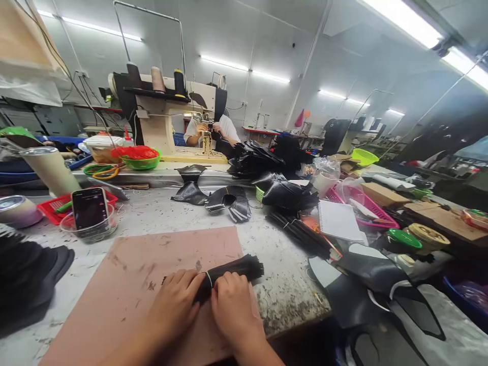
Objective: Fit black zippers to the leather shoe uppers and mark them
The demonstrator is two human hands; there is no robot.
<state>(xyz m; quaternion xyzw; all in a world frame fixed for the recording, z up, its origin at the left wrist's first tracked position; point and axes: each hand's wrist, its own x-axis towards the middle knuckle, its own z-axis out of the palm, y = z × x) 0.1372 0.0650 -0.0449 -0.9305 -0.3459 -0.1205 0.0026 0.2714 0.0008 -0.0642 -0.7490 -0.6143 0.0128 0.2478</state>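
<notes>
Holds the black bundle [244,266] with the left hand [179,295] and the right hand [233,299], fingers of both clamped on it, one hand on each side of the pale band [209,279]. Has the bundle over the pink mat [125,290], with its far right end past the mat's side. Has a phone [90,209] leaning in a clear bowl [110,224] to the left, with lit marks too small to read. Faces a big sewing machine [156,124], with a person [231,130] behind it.
</notes>
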